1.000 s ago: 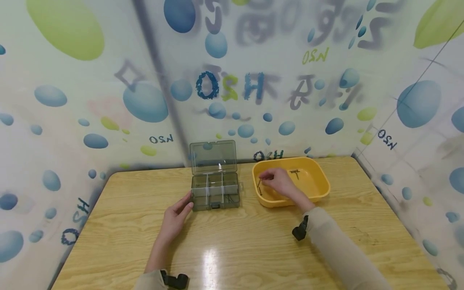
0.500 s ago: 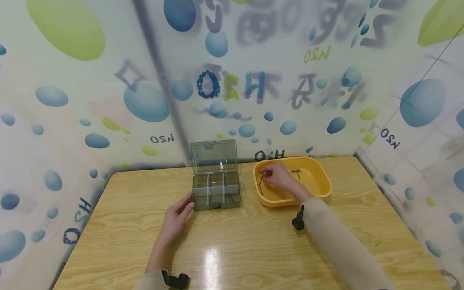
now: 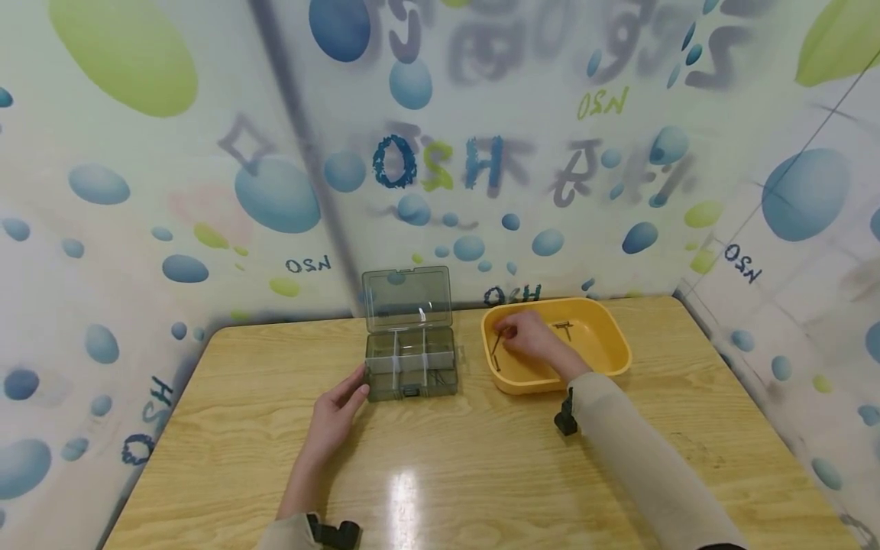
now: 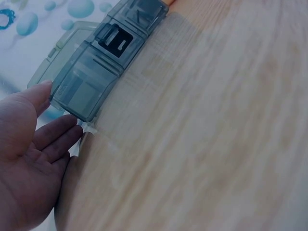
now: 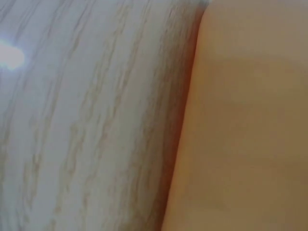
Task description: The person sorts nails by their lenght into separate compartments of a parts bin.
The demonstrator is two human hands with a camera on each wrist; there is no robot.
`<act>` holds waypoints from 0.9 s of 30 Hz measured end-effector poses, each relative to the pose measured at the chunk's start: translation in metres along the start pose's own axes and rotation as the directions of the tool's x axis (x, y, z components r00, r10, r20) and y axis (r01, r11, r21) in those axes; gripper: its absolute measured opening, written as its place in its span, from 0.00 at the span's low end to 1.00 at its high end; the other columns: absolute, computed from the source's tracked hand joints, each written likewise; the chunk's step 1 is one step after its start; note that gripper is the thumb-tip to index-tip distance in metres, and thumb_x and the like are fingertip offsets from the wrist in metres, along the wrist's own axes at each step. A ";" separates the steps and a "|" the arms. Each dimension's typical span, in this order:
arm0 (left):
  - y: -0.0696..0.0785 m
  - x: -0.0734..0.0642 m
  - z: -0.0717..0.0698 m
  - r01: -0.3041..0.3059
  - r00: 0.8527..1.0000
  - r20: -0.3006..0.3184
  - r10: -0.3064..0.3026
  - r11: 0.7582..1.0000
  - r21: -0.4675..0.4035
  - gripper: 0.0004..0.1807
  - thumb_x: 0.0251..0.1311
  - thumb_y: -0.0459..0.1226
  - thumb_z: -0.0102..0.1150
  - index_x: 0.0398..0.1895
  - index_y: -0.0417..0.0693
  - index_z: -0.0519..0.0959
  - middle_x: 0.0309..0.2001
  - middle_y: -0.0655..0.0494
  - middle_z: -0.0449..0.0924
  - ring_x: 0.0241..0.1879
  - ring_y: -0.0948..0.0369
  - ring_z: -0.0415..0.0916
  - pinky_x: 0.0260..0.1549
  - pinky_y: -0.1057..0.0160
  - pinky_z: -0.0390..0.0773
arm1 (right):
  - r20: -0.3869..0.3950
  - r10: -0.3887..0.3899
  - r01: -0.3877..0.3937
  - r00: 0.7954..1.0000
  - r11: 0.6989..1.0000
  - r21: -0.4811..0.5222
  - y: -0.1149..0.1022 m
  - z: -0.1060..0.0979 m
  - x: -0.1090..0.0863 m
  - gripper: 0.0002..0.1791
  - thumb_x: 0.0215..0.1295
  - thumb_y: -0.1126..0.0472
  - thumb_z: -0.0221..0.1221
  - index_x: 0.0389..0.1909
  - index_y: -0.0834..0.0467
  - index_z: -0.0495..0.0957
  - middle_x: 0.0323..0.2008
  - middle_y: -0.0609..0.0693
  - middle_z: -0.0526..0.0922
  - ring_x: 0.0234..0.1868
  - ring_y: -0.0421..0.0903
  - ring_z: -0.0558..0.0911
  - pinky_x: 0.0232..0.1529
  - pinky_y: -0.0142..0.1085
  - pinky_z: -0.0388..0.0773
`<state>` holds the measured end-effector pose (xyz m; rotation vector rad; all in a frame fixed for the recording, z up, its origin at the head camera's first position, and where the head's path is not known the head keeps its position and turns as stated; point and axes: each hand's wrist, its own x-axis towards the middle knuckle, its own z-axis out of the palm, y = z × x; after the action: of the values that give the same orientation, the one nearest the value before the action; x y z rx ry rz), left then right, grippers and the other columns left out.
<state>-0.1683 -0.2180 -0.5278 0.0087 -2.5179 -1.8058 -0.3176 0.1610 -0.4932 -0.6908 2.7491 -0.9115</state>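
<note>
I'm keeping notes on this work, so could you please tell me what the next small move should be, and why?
I'd suggest the right hand pinch the nearest dark rod and raise it clear of the tray. That hand is at the rod's upper end, though whether it grips it is unclear, and the left hand is at the side of the open box.

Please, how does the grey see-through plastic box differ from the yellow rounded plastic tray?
The grey see-through plastic box is split into compartments; the yellow rounded plastic tray is opaque and undivided. The box has a raised lid; no lid shows on the tray. The tray is wider than the box. Both stand on the light wood-grain table and hold small dark pieces.
</note>
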 end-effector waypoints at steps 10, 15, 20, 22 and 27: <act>0.000 0.000 0.001 0.003 1.000 -0.006 -0.003 1.000 0.015 0.26 0.76 0.40 0.58 0.73 0.42 0.71 0.71 0.48 0.70 0.72 0.55 0.63 0.58 0.81 0.65 | 0.030 -0.045 0.046 0.999 0.998 -0.044 0.003 0.000 -0.002 0.09 0.59 0.72 0.69 0.42 0.63 0.88 0.37 0.51 0.88 0.40 0.48 0.84 0.45 0.42 0.84; 0.000 0.000 0.001 0.009 1.000 -0.007 -0.009 1.000 0.018 0.26 0.76 0.41 0.57 0.73 0.43 0.71 0.72 0.49 0.70 0.72 0.55 0.63 0.59 0.81 0.64 | 0.077 -0.075 0.081 0.994 0.994 -0.071 0.001 -0.003 -0.004 0.07 0.62 0.70 0.69 0.40 0.61 0.89 0.37 0.50 0.89 0.40 0.47 0.84 0.45 0.42 0.84; 0.001 0.000 0.001 0.010 1.000 -0.006 -0.010 1.000 0.014 0.26 0.76 0.41 0.57 0.73 0.43 0.72 0.72 0.48 0.70 0.72 0.55 0.63 0.59 0.81 0.64 | 0.124 -0.117 0.129 0.985 0.987 -0.098 0.002 -0.008 -0.009 0.07 0.62 0.71 0.68 0.39 0.61 0.90 0.38 0.49 0.89 0.41 0.47 0.85 0.46 0.42 0.84; 0.002 -0.001 0.001 0.010 1.000 -0.005 -0.010 1.000 0.013 0.26 0.76 0.41 0.57 0.73 0.43 0.72 0.71 0.48 0.70 0.72 0.55 0.63 0.59 0.81 0.64 | 0.136 -0.125 0.138 0.983 0.986 -0.089 0.003 -0.010 -0.011 0.07 0.62 0.71 0.67 0.39 0.61 0.90 0.38 0.50 0.89 0.41 0.47 0.85 0.46 0.42 0.84; 0.001 -0.001 0.001 0.005 1.000 -0.001 -0.005 1.000 0.008 0.26 0.76 0.41 0.57 0.73 0.43 0.72 0.72 0.48 0.70 0.73 0.55 0.63 0.59 0.81 0.65 | 0.150 -0.116 0.129 0.982 0.988 -0.080 0.006 -0.012 -0.014 0.06 0.63 0.70 0.68 0.37 0.60 0.91 0.37 0.49 0.89 0.41 0.46 0.84 0.49 0.43 0.83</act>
<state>-0.1676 -0.2169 -0.5267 0.0166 -2.5264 -1.7973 -0.3108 0.1781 -0.4875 -0.9137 2.6560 -0.7324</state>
